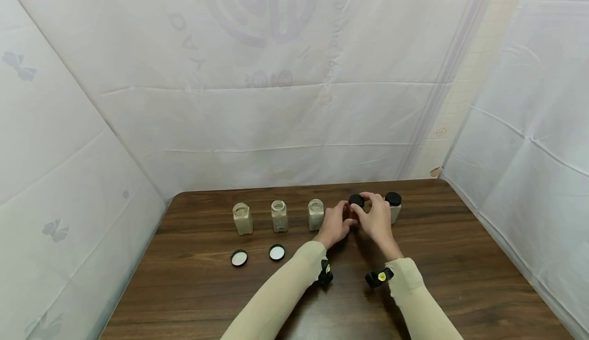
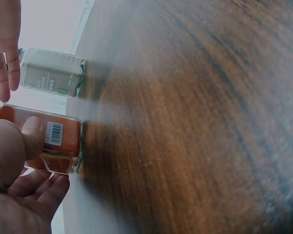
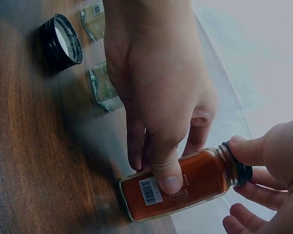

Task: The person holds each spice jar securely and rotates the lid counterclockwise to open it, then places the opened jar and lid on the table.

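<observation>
My left hand [image 1: 336, 224] grips the glass body of a spice jar filled with red-orange powder [image 3: 198, 180]. Its thumb lies beside the barcode label [image 3: 150, 190]. The jar stands upright on the table, its base showing in the right wrist view. At its top, my right hand [image 1: 375, 220] pinches the black lid [image 1: 356, 200] between thumb and fingers. The lid sits at the jar's threaded neck. Just right of that hand stands a jar of pale powder [image 1: 395, 213] with a black lid on; its label reads black pepper in the left wrist view.
Left of my hands, three lidless glass jars of pale powder [image 1: 243, 222] [image 1: 279, 222] [image 1: 315, 220] stand in a row. Two black lids [image 1: 239, 258] [image 1: 277, 252] lie upturned before them. White cloth [image 1: 276, 125] hangs behind the wooden table [image 1: 193, 299] and along its sides.
</observation>
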`<action>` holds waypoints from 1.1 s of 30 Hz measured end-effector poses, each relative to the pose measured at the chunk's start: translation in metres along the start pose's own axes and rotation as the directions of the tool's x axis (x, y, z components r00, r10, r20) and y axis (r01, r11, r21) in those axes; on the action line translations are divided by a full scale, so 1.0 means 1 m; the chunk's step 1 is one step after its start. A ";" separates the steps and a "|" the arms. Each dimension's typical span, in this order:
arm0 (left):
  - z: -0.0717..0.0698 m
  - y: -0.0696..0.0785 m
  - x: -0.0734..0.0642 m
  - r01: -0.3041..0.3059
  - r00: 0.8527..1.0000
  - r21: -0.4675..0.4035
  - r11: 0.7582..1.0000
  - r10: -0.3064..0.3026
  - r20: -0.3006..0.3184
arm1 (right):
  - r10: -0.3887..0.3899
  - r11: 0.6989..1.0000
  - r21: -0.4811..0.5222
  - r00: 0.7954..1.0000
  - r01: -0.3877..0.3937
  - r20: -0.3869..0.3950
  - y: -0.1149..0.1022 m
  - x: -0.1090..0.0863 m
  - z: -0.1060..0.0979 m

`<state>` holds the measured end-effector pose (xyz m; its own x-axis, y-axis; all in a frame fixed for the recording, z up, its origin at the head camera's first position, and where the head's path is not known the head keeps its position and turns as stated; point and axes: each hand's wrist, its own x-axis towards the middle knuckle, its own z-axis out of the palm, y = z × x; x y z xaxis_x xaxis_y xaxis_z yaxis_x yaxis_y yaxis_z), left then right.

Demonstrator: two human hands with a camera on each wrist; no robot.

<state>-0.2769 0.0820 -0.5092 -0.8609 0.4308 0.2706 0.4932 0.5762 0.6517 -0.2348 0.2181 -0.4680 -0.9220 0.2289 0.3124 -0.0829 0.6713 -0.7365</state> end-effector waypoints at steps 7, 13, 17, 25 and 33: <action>-0.001 0.001 0.001 -0.003 1.000 -0.002 1.000 0.003 -0.004 | -0.036 0.999 0.005 0.999 0.036 0.021 0.002 0.001 -0.001; 0.000 0.001 0.001 -0.008 1.000 -0.004 1.000 0.008 -0.008 | -0.033 0.999 0.003 0.999 0.033 0.037 0.002 0.001 -0.003; 0.000 0.001 0.000 -0.006 1.000 -0.003 1.000 0.006 -0.006 | -0.013 1.000 0.027 0.999 0.012 0.033 0.002 -0.001 -0.004; 0.000 0.002 -0.002 0.014 1.000 -0.004 1.000 -0.014 0.001 | 0.028 0.996 0.085 0.999 -0.027 -0.015 0.004 -0.004 -0.001; -0.001 0.001 -0.002 0.003 1.000 -0.020 1.000 -0.003 -0.005 | -0.004 0.997 0.079 0.998 0.009 -0.067 0.007 -0.001 0.003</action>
<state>-0.2748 0.0816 -0.5086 -0.8633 0.4252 0.2720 0.4877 0.5636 0.6667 -0.2354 0.2204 -0.4758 -0.8940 0.2735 0.3549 -0.1208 0.6156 -0.7787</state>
